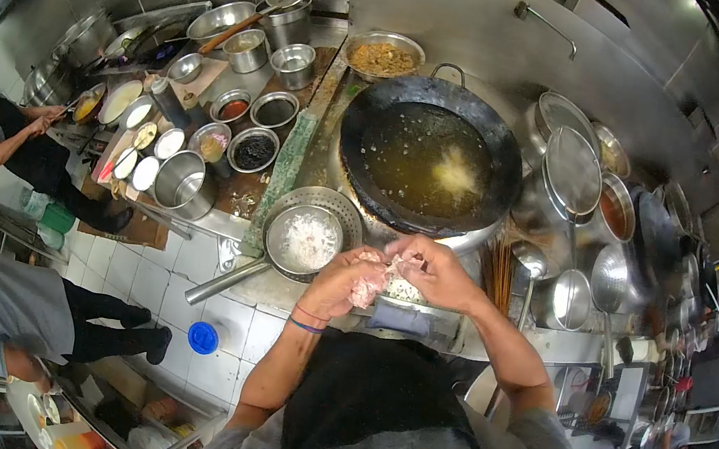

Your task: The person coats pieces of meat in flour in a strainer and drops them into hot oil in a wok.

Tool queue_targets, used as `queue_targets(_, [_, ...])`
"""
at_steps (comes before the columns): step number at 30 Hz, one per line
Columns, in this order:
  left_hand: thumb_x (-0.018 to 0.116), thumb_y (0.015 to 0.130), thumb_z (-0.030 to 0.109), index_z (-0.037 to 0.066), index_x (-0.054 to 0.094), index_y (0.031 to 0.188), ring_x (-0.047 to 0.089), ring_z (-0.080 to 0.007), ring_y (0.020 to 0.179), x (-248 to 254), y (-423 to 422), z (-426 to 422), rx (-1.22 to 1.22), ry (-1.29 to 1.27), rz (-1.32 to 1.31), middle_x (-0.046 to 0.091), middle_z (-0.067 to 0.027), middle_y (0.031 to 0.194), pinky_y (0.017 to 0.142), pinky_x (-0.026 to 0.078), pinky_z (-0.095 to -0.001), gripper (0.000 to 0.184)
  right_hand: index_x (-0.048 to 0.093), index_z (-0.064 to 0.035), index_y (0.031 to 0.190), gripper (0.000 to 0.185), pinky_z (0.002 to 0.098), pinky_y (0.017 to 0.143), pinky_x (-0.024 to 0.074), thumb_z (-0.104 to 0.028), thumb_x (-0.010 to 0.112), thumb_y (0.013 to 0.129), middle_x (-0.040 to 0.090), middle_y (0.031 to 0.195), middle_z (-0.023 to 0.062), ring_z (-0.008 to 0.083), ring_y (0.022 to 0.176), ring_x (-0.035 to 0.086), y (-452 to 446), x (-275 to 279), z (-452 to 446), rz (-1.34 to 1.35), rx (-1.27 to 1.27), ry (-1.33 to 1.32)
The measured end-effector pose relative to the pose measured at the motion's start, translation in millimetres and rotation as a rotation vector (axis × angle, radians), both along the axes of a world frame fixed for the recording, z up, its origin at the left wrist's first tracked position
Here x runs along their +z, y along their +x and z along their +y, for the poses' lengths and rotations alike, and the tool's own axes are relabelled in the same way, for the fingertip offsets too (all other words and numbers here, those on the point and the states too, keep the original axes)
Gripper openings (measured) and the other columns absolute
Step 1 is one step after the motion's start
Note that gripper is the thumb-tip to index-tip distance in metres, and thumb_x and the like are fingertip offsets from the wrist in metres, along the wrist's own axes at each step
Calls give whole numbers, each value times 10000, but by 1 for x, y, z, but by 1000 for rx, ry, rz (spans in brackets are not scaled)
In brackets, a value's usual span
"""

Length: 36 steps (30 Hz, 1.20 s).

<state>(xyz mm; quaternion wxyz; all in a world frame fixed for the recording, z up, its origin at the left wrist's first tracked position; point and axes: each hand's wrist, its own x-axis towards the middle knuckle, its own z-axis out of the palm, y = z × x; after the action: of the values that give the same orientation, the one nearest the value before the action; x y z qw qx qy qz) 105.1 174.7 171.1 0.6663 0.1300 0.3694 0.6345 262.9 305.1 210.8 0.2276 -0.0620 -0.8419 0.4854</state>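
Note:
My left hand [339, 284] is closed around a clump of pale pink raw meat [363, 290]. Close against it, my right hand [433, 272] pinches a bit of the same meat between its fingers. Beyond both hands sits a large black wok [359, 156] of bubbling oil, with a pale, foaming piece [457, 174] frying on its right side. Left of my hands, a long-handled metal strainer [255, 274] holds white, floury bits [312, 238]. Something white and grainy lies partly hidden below my right hand.
Sauce bowls [255, 152] and a steel pot [184, 183] crowd the left counter. A mesh skimmer [572, 173], a ladle [528, 260] and wooden skewers [498, 275] are at the right. A bowl of fried food [385, 57] stands behind the wok. Two people [0, 295] are at the left.

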Motion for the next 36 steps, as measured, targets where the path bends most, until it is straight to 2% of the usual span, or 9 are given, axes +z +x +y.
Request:
queue_targets(4, [629, 857, 67, 64, 569, 950, 590, -122, 597, -1, 5, -3, 32, 36, 33, 605, -42, 740, 453, 450, -242, 111, 530, -16, 1015, 166, 258, 728, 481, 56, 545, 866, 557, 924, 39, 77, 845, 547, 6, -1, -7, -166, 26, -567])
queue_targets(9, [621, 850, 41, 63, 555, 958, 574, -114, 588, -3, 4, -7, 82, 46, 48, 593, -41, 749, 450, 440, -234, 129, 578, -20, 988, 164, 276, 679, 472, 20, 599, 830, 582, 856, 26, 82, 802, 540, 4, 1, -9, -269, 130, -397])
queue_targets(12, [628, 836, 45, 54, 552, 956, 574, -113, 595, 5, -4, -18, -83, 43, 93, 590, -35, 758, 456, 443, -241, 143, 594, -23, 906, 143, 297, 640, 466, -10, 655, 777, 575, 768, 37, 102, 738, 543, 13, 10, -13, -315, 82, -157])
queue_targets(15, [657, 802, 86, 46, 561, 944, 583, -92, 620, 13, 5, -27, -16, 53, 345, 600, -33, 747, 519, 460, -235, 177, 575, -30, 807, 168, 324, 590, 461, -33, 709, 705, 558, 698, 72, 150, 637, 544, 9, 25, -21, -326, 87, 18])
queue_targets(26, [656, 758, 44, 53, 564, 841, 548, -76, 626, 24, 2, -44, 141, 136, 404, 583, 2, 720, 546, 440, -236, 124, 505, -20, 735, 140, 318, 546, 410, 31, 630, 700, 502, 666, 89, 199, 588, 501, 18, 47, -36, -134, -160, 216])
queue_targets(28, [654, 761, 54, 50, 572, 865, 563, -82, 650, 35, -34, -69, 317, 175, 660, 597, -8, 743, 552, 449, -236, 133, 484, -21, 717, 124, 312, 540, 389, 34, 595, 718, 482, 659, 80, 189, 585, 478, 44, 31, -1, -95, -283, 242])
queue_targets(31, [632, 763, 37, 37, 573, 955, 588, -121, 669, 41, -78, -112, 491, 0, 414, 586, -30, 755, 537, 470, -255, 201, 499, -42, 831, 122, 291, 549, 423, 67, 504, 777, 577, 797, 82, 157, 595, 510, 81, 16, 34, -83, -360, -143])
queue_targets(35, [607, 840, 44, 84, 566, 893, 550, -121, 601, 28, -88, -114, 560, 115, 85, 580, -29, 758, 499, 429, -257, 78, 550, -57, 938, 219, 286, 522, 528, 100, 553, 786, 660, 1001, 180, 174, 620, 627, 55, 17, -5, 131, -326, -1102])
queue_targets(36, [602, 852, 42, 88, 564, 889, 547, -124, 602, 24, -88, -113, 526, 148, -26, 579, -30, 756, 493, 423, -260, 71, 560, -55, 954, 225, 246, 511, 499, 76, 601, 776, 662, 921, 154, 152, 597, 595, 58, -17, -3, 93, -289, -1259])
